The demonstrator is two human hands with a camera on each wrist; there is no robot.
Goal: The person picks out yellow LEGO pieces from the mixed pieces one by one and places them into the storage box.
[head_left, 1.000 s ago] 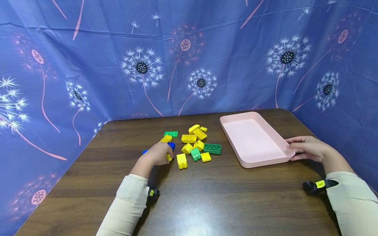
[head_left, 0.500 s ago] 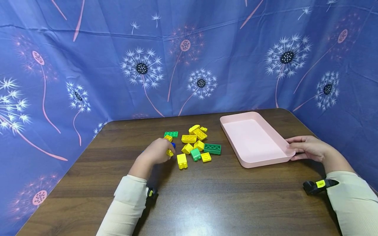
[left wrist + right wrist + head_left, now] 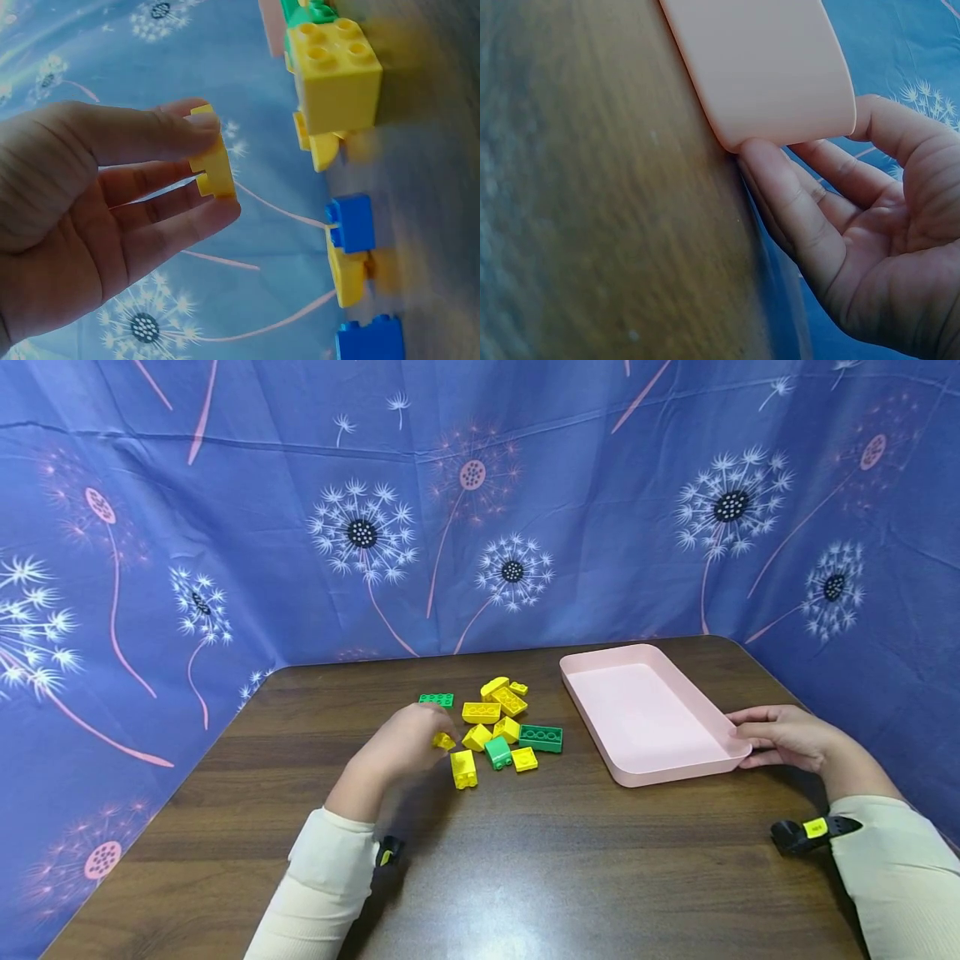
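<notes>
Raised over the left part of the brick pile, my left hand (image 3: 396,742) pinches a small yellow toy brick (image 3: 215,166) between thumb and fingertips. Two blue bricks (image 3: 352,223) stand on the table below it in the left wrist view, but the hand hides them from the head camera. A yellow studded brick (image 3: 463,769) lies just right of that hand. My right hand (image 3: 786,737) holds the near right corner of a shallow pink tray (image 3: 645,710), thumb low on the corner and a finger at the rim (image 3: 853,124). Nothing lies in the tray.
More bricks lie mid-table: a green one (image 3: 497,752), a dark green long one (image 3: 541,739), a flat yellow one (image 3: 525,759), several other yellow ones (image 3: 481,712) and a green plate (image 3: 437,700). A blue dandelion-print cloth (image 3: 480,510) hangs behind the wooden table (image 3: 525,868).
My left hand has taken the small yellow brick up off the table and moved slightly to the right with it. The right hand and tray have stayed in place.
</notes>
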